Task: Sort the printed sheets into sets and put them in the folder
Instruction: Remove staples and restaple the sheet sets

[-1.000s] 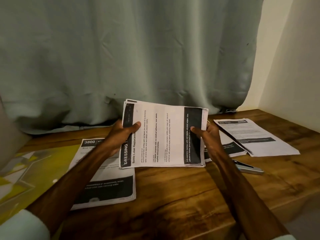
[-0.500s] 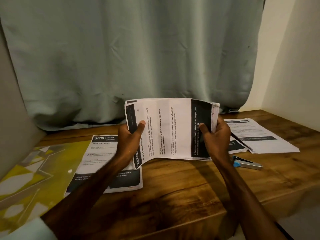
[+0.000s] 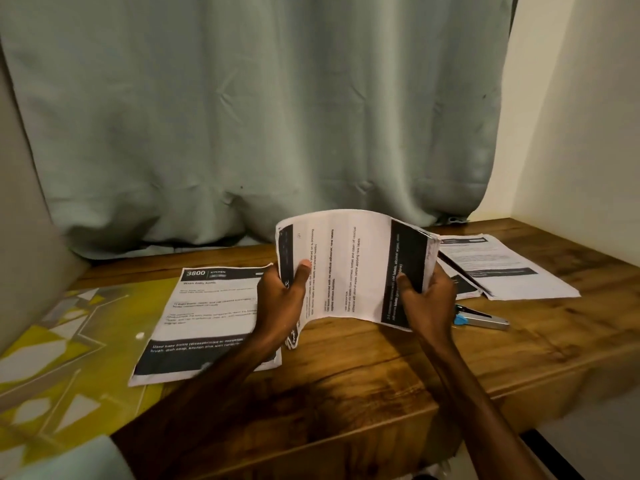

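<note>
"Printed sheets [image 3: 349,271], where are they?"

"Up in both hands, over the wooden table [image 3: 346,382]. They bend like a little bridge."

"How do the fingers sit?"

"The left hand [image 3: 277,299] pinches one end, thumb in front. The right hand [image 3: 429,299] pinches the dark end the same way. The other fingers hide behind the paper, so I cannot tell how they lie."

"What is a good way to do it?"

"I think the stack wants tidying. Hold it loose and tap the bottom edge on the table. Do not squeeze, or the thin paper creases."

"What is around?"

"The left pile [image 3: 214,306] lies flat, and so does the right pile [image 3: 512,271]. A shiny stapler [image 3: 481,318] sits near that one. The smooth yellow folder [image 3: 69,341] is far left."
</note>
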Demonstrator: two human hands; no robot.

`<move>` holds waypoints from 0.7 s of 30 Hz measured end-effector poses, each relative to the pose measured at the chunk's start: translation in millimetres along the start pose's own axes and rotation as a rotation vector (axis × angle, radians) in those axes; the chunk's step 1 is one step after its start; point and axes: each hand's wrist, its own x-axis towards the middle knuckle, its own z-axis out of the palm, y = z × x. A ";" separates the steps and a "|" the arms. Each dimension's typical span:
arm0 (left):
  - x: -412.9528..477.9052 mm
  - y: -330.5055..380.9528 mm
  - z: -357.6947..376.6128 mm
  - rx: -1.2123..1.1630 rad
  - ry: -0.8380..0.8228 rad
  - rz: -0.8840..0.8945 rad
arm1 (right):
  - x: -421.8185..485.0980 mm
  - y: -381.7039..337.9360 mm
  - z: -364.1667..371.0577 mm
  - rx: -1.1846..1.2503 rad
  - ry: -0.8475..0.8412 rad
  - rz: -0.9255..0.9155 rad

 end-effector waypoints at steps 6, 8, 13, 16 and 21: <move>11.6 22.4 0.6 -0.011 0.080 0.073 | 7.5 -9.4 -5.0 0.042 0.015 -0.052; 18.5 35.5 1.0 -0.031 0.107 0.122 | 12.3 -19.2 -7.0 0.049 0.014 -0.099; 27.6 53.5 5.9 -0.068 0.178 0.117 | 17.2 -39.5 -6.0 0.103 0.008 -0.146; 28.4 55.8 7.8 -0.065 0.191 0.093 | 17.6 -44.5 -2.2 0.164 0.059 -0.111; 28.8 61.8 8.1 -0.063 0.217 0.066 | 21.4 -45.6 3.8 0.188 0.140 -0.070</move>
